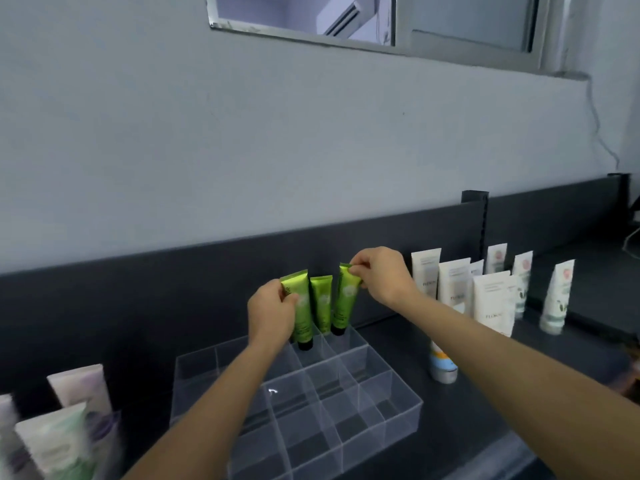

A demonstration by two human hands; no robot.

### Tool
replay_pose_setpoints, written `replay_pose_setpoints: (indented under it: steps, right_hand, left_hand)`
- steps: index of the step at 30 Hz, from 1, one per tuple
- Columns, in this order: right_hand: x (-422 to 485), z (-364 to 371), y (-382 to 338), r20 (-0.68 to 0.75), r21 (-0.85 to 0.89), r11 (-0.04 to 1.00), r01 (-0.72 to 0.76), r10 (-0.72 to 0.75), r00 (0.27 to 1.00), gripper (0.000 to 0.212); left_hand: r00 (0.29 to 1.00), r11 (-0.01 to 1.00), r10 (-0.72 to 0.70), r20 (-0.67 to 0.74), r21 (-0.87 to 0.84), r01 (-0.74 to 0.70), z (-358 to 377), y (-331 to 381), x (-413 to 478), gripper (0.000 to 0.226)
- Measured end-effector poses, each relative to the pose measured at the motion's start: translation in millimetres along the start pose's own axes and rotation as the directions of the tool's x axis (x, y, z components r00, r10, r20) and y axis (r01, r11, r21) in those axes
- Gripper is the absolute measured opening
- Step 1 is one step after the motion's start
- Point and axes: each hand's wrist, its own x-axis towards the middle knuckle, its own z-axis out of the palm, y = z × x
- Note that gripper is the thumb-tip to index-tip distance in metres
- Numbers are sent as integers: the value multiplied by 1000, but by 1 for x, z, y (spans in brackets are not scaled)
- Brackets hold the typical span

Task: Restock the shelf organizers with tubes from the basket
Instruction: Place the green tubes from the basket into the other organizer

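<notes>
While both arms reach to the back edge of the shelf, I am standing 2 tubes at once in the far row of the clear organizer. My left hand grips the left green tube around its upper half, fingers curled round it and thumb across its front. Its black cap points down into a far compartment, though I cannot tell whether it touches the floor there. My right hand pinches the flat top of the right green tube between thumb and forefinger. That tube tilts a little, cap down in the organizer's far right corner compartment. Between them the middle green tube stands cap down with no hand on it, just beside both others.

The nearer compartments look bare, so I judge the restocking is early. The basket is not in view. White tubes stand along the shelf toward its right edge, and pale tubes crowd its near left corner.

I judge this step to be seating these 2. Next I need to settle each cap on its compartment floor, bring the right tube upright and loosen my fingers slowly. The tubes rise well above the low walls, so a quick release could tip one into its neighbour. After that I go to the basket for more.
</notes>
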Motion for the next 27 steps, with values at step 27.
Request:
replay_pose_setpoints:
  steps: [27]
  right_hand:
    - [42,66,36,237,-33,999,6,2,972,23]
  left_hand:
    - [983,995,-85,165,65,75,31,-48,30,32]
